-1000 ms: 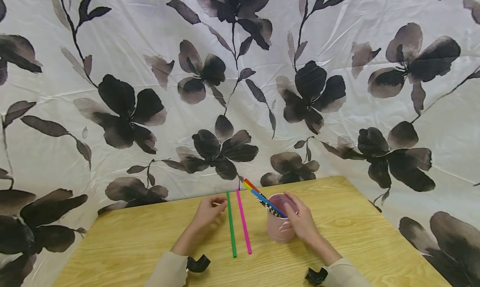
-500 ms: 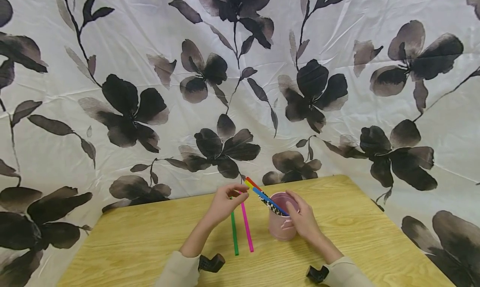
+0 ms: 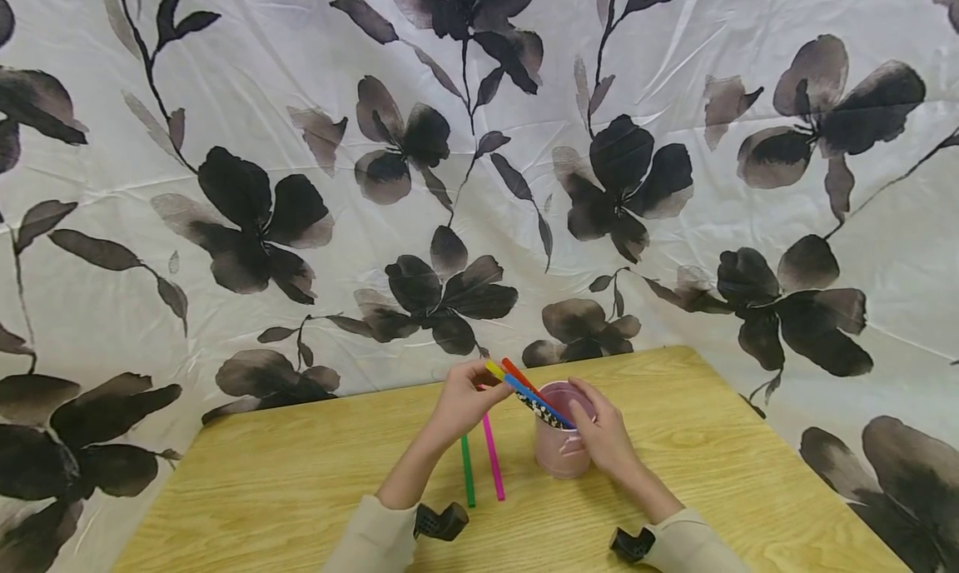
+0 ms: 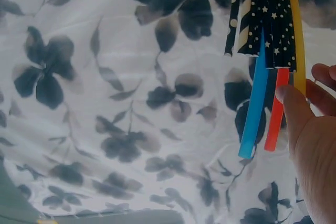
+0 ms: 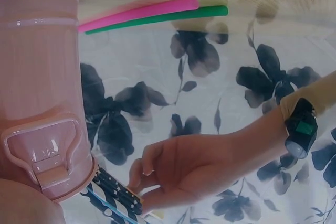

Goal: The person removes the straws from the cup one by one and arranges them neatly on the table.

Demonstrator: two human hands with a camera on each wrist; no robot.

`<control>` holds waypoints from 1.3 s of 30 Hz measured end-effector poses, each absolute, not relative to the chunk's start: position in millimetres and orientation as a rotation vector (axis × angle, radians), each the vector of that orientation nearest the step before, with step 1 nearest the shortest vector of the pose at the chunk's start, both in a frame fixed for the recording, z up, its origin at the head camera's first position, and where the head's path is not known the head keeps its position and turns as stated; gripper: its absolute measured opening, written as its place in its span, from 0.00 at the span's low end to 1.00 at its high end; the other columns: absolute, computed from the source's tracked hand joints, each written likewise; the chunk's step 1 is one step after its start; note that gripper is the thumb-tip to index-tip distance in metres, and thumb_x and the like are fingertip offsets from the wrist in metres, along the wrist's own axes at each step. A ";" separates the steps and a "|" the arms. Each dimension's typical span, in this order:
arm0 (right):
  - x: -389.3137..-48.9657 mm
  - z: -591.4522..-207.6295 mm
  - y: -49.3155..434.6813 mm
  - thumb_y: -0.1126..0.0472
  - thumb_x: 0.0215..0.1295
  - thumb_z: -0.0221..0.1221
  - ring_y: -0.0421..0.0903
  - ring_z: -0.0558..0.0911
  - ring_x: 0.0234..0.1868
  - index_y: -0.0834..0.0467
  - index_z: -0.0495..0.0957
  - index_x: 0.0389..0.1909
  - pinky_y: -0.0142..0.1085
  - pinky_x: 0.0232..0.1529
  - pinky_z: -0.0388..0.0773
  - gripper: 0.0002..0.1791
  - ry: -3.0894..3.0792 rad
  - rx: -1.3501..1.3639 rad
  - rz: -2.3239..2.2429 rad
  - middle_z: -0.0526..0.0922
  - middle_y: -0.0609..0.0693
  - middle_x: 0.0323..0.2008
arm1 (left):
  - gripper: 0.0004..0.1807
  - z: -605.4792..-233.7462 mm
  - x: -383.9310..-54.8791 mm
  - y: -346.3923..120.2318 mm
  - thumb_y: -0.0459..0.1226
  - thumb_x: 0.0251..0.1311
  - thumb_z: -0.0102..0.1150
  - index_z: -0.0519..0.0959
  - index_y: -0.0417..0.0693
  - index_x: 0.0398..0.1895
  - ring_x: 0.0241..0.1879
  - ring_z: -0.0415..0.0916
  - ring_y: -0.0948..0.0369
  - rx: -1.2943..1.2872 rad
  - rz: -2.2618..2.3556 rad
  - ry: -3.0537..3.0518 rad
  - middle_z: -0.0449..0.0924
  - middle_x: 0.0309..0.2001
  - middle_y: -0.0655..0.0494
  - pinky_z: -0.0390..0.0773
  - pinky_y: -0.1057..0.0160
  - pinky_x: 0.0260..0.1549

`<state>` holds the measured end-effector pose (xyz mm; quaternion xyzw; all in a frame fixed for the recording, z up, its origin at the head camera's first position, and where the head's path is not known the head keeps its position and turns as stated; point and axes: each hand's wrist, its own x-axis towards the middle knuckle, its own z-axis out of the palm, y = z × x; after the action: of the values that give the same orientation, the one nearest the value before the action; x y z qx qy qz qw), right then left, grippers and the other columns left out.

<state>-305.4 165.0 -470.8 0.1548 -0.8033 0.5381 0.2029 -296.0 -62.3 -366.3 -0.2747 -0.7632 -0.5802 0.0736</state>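
Table (image 3: pixel 300 473) | pink cup (image 3: pixel 560 458): straws (image 3: pixel 534 401) | left hand (image 3: pixel 459 402) pinching yellow straw (image 4: pixel 298 40) | right hand (image 3: pixel 608 440) gripping cup

The head view is evenly, brightly lit, with sheen thrown on the creased cloth (image 3: pixel 524 119) beyond the left grip (image 3: pixel 466 400); the wrist views are dimmer, hazier, their backgrounds softly blurred.

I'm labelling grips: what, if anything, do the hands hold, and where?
The right hand holds the pink cup near its rim; whether the left hand grips the yellow straw is unclear.
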 end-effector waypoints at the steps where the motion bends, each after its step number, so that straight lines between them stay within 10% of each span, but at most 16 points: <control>1: -305.7 -470.7 164.9 0.54 0.64 0.51 0.44 0.70 0.52 0.51 0.68 0.56 0.42 0.51 0.68 0.19 -2.242 0.432 1.496 0.73 0.48 0.52 | 0.05 -367.2 -296.4 -62.0 0.31 0.50 0.61 0.79 0.41 0.31 0.32 0.77 0.53 -0.828 -1.755 -2.278 0.80 0.30 0.50 0.78 0.62 0.29; 11: -306.7 -467.9 163.4 0.54 0.63 0.51 0.44 0.71 0.51 0.50 0.69 0.56 0.41 0.49 0.70 0.19 -2.226 0.423 1.513 0.73 0.48 0.52 | 0.13 -377.1 -298.2 -53.9 0.24 0.46 0.61 0.66 0.31 0.31 0.32 0.77 0.53 -0.720 -1.946 -1.982 0.78 0.30 0.38 0.78 0.62 0.30; 39: -304.0 -470.3 164.2 0.56 0.64 0.51 0.45 0.73 0.48 0.56 0.68 0.57 0.42 0.45 0.72 0.21 -2.237 0.406 1.515 0.74 0.51 0.50 | 0.10 -302.1 -313.8 -102.1 0.30 0.52 0.59 0.74 0.31 0.36 0.37 0.75 0.43 -0.571 -1.946 -1.417 0.77 0.36 0.40 0.77 0.57 0.34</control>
<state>-304.0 164.2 -470.3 0.1455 -0.8018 0.5428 0.2034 -313.8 -102.1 -302.1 -0.2181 -0.5413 -0.7431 0.3275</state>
